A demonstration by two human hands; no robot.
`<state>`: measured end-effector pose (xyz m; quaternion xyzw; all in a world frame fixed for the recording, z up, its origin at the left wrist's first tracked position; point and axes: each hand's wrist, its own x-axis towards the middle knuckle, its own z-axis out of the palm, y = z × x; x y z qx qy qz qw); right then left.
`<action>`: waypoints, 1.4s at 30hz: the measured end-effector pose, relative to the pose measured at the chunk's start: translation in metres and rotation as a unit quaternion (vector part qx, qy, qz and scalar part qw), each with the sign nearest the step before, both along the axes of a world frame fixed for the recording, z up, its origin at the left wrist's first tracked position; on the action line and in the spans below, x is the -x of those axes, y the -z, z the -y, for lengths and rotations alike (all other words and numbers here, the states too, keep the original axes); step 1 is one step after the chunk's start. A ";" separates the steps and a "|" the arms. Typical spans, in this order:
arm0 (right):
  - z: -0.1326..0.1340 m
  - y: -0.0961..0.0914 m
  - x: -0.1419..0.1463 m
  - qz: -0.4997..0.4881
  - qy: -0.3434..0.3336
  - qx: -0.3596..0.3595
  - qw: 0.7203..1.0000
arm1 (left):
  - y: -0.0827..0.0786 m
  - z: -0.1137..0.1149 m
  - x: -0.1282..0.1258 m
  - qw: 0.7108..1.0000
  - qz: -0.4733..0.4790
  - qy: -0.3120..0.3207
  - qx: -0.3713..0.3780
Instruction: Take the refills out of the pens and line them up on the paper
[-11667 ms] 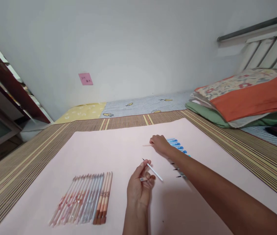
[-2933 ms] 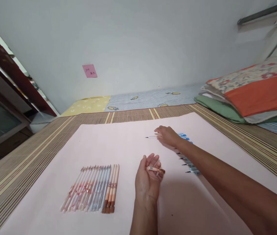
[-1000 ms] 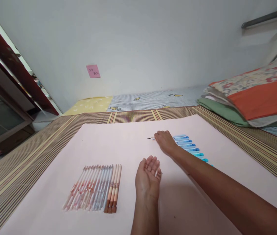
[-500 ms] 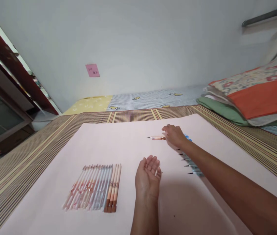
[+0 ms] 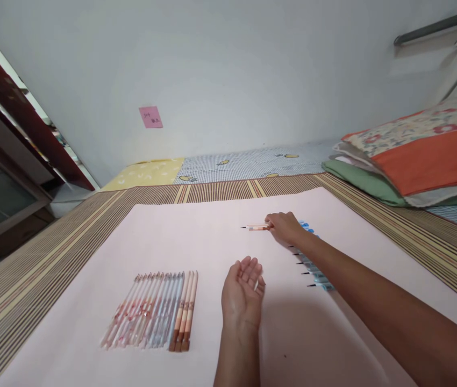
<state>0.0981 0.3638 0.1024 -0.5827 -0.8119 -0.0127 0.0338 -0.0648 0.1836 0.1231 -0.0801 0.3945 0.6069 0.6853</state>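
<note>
At the near left of the pink sheet [image 5: 196, 231], clear pens [image 5: 142, 312] lie in a close row, with three brown pens [image 5: 183, 317] along the row's right edge, brown ends near. Right of these, the left hand [image 5: 243, 295] is spread loosely, palm up, fingers slightly curled. Farther off, a white pen [image 5: 255, 225], dark tip to the left, lies just beside a single brown pen [image 5: 257, 229]. The right hand [image 5: 285, 227] has its fingertips at that pen's right end; whether they pinch or only touch it, I cannot tell. Farther right, blue pens [image 5: 318, 274] lie in a row, partly hidden by the right forearm [image 5: 353, 285].
</note>
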 end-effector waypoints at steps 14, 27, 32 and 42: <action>0.005 -0.003 0.009 0.006 -0.026 -0.031 0.999 | 0.001 -0.001 0.000 1.000 0.000 0.009 0.005; -0.005 0.005 0.024 -0.029 -0.071 -0.014 0.997 | 0.004 0.000 -0.001 1.000 -0.009 0.015 -0.001; -0.002 0.005 0.025 -0.043 -0.066 -0.015 0.997 | 0.004 0.000 -0.001 1.000 -0.009 0.016 0.000; -0.004 -0.007 0.002 -0.141 -0.036 -0.051 0.988 | 0.006 -0.001 -0.001 1.000 -0.004 0.013 -0.003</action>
